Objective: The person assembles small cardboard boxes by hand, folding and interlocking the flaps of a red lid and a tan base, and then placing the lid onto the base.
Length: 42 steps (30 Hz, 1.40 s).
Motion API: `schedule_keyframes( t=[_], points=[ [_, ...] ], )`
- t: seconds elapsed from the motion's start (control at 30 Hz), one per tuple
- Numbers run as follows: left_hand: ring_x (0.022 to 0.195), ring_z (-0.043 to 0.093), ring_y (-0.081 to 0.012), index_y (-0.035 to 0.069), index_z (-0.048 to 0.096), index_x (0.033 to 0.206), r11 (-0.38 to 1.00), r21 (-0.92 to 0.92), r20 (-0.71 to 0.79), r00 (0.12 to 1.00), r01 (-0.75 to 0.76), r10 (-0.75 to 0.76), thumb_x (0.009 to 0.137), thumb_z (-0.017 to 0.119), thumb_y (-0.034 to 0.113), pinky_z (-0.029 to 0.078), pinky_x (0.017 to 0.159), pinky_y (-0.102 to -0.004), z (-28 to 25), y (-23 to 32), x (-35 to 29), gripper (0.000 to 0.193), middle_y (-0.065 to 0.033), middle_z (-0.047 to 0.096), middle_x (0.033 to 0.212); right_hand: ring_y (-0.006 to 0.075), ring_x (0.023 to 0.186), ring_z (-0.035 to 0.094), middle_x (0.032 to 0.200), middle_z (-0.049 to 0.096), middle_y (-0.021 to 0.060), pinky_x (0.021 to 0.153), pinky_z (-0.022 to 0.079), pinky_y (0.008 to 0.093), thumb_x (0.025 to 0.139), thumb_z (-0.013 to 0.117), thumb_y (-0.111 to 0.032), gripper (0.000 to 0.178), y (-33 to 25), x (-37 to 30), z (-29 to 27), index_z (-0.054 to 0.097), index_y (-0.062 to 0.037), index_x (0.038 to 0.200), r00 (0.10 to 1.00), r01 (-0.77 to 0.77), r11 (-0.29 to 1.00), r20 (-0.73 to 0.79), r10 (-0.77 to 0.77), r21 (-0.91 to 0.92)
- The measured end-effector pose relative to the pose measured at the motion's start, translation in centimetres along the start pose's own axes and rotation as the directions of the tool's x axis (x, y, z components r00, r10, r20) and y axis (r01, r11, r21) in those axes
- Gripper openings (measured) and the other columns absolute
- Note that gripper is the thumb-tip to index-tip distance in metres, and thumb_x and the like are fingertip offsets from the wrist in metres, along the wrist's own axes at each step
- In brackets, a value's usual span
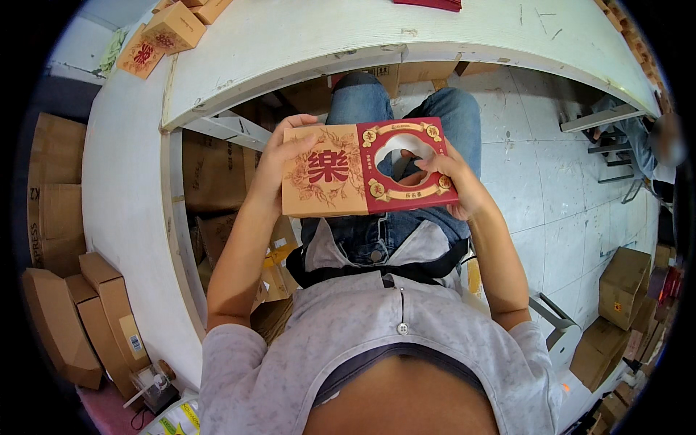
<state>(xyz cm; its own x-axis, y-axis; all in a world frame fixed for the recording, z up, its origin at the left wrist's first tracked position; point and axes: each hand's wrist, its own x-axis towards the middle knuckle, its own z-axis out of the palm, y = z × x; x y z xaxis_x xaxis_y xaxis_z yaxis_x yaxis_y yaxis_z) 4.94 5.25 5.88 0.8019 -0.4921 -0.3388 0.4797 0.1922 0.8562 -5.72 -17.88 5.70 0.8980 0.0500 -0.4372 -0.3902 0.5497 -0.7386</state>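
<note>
White desk curves past twelve o'clock; dial-centre, over our lap, we've box and red sleeve. Left hand grips the box at nine, right hand the sleeve at three. Looks light, stiff card, easily creased; we'd pinch edges.

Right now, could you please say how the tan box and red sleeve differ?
The tan box shows an unbroken face, while the red sleeve is cut open through its middle. The tan box is on the left, the red sleeve on the right. Both bear decorative printing.
</note>
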Motion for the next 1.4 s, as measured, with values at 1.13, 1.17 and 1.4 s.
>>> schedule_keyframes(
  t=[1.13,1.17,1.4],
  points=[
    [0.083,0.064,-0.0212,-0.001,0.055,0.104,0.924,-0.109,0.008,0.93,0.366,-0.367,0.08,0.057,0.016,0.054,0.072,-0.0321,-0.9,-0.4,3.3,0.03,-0.0149,0.062,0.098,0.0195,0.09,0.06,0.099,0.06,0.0087,0.082,0.045,0.0323,0.074,0.059,-0.034,0.042,2.1,2.1,-1.9,0.052,-0.0067,0.105,0.961,-0.242,0.968,-0.124,0.248,0.064],
    [0.083,0.064,-0.0209,-0.001,0.055,0.104,0.93,-0.083,0.023,0.933,0.359,-0.358,0.079,0.057,0.016,0.053,0.073,-0.0318,-0.9,-0.5,3.3,0.03,-0.0146,0.062,0.097,0.0197,0.09,0.06,0.098,0.06,0.0087,0.082,0.046,0.0326,0.074,0.059,-0.034,0.041,2.1,2.2,-2.0,0.052,-0.0066,0.104,0.961,-0.251,0.966,-0.101,0.257,0.067],
    [0.079,0.062,-0.015,0.0,0.053,0.096,0.992,0.091,0.044,0.994,0.092,-0.097,0.082,0.056,0.018,0.051,0.071,-0.0266,-0.2,-0.1,2.7,0.023,-0.0085,0.06,0.089,0.0222,0.094,0.058,0.106,0.056,0.0103,0.082,0.047,0.0357,0.077,0.058,-0.035,0.049,3.1,1.4,-1.3,0.045,-0.0084,0.117,0.992,-0.077,0.977,-0.083,0.095,0.199]
  ],
)
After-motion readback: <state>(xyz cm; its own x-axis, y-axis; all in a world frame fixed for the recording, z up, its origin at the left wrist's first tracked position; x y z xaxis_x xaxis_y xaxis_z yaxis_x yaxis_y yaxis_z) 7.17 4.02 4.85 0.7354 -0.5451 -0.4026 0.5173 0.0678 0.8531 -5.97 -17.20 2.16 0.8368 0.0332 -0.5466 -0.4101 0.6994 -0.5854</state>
